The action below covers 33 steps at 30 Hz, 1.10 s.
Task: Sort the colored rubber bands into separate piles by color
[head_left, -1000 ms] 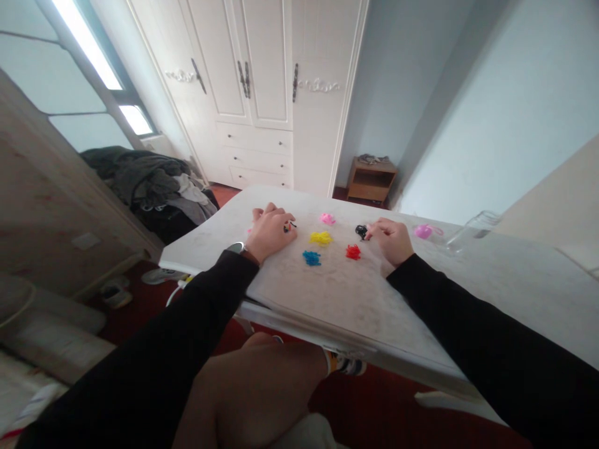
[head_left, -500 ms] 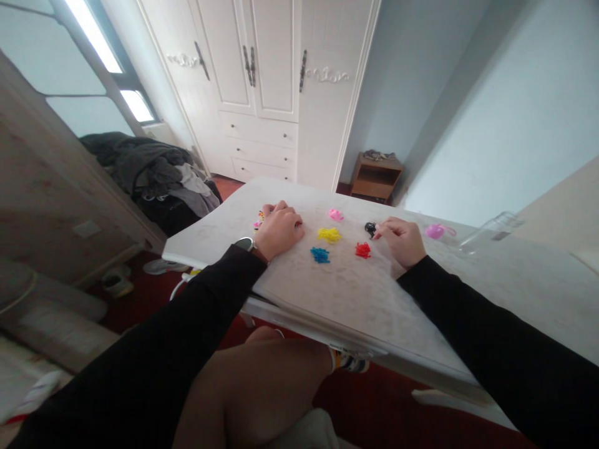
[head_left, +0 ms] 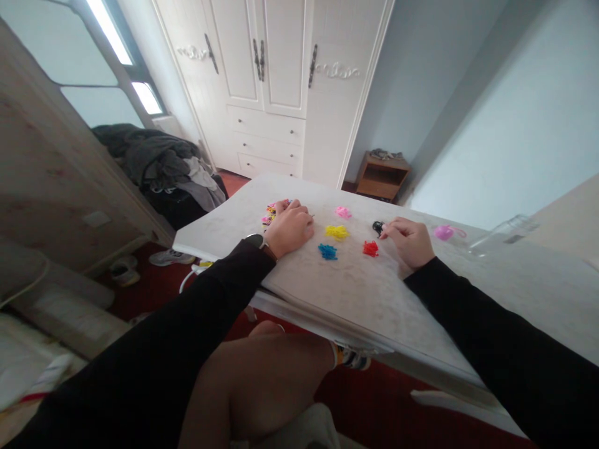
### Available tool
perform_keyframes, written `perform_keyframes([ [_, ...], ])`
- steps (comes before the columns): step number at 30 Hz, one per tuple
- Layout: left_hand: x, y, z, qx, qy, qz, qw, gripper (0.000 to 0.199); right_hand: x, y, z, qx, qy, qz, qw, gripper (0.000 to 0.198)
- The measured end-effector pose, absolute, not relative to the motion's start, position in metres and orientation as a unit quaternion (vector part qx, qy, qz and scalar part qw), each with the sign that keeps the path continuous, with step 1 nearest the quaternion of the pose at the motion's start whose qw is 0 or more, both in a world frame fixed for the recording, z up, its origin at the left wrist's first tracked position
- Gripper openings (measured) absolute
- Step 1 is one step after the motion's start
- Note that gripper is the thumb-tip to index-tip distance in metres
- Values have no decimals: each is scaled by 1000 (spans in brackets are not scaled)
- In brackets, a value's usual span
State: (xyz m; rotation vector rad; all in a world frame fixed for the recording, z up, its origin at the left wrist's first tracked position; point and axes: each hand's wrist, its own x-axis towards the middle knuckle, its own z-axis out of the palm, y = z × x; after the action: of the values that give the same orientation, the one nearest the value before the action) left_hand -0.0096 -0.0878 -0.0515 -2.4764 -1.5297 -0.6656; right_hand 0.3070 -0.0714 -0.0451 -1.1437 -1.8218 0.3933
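My left hand (head_left: 291,229) rests on the table with curled fingers, beside and partly over a mixed multicoloured pile (head_left: 268,218) of small rubber bands. A tiny dark bit shows at its fingertips, too small to name. My right hand (head_left: 412,242) has thumb and fingers pinched together at the edge of a black rubber-band pile (head_left: 377,227); what lies in the pinch is hidden. Between the hands are separate rubber-band piles: pink (head_left: 343,212), yellow (head_left: 337,232), blue (head_left: 327,251) and red (head_left: 370,248).
Right of my right hand, a purple-pink object with a loop (head_left: 444,232) lies near a clear bottle (head_left: 503,236) on its side. The white table (head_left: 337,293) has its near edge above my legs. Beyond it stand a white wardrobe (head_left: 281,62) and a small wooden cabinet (head_left: 382,178).
The view has shifted slightly, moving the scene to the right. My left hand covers less of the mixed pile, so more of it shows. My right hand stays by the black pile.
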Motion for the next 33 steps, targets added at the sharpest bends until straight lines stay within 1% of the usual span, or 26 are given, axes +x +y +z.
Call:
perform_keyframes([
  [5,-11,-87,-50,-816,-519,-247,68,24,306,-73,-44,-462,-743,158,458,29],
  [13,-11,-87,-48,-805,-525,-267,73,26,305,-74,-43,-458,-750,152,452,31],
  [17,-10,-89,-45,-805,-504,-302,88,26,304,-76,-41,-460,-752,147,449,31],
  [20,-9,-93,-42,-816,-461,-334,104,25,301,-78,-38,-442,-764,145,447,29],
  [24,-7,-99,-40,-852,-354,-360,136,25,294,-86,-34,-383,-804,120,439,26],
  [30,-3,-104,-44,-875,-225,-390,177,18,281,-103,-29,-290,-855,84,421,21],
  [33,-1,-107,-43,-872,-175,-416,191,14,277,-108,-28,-236,-881,60,407,15],
])
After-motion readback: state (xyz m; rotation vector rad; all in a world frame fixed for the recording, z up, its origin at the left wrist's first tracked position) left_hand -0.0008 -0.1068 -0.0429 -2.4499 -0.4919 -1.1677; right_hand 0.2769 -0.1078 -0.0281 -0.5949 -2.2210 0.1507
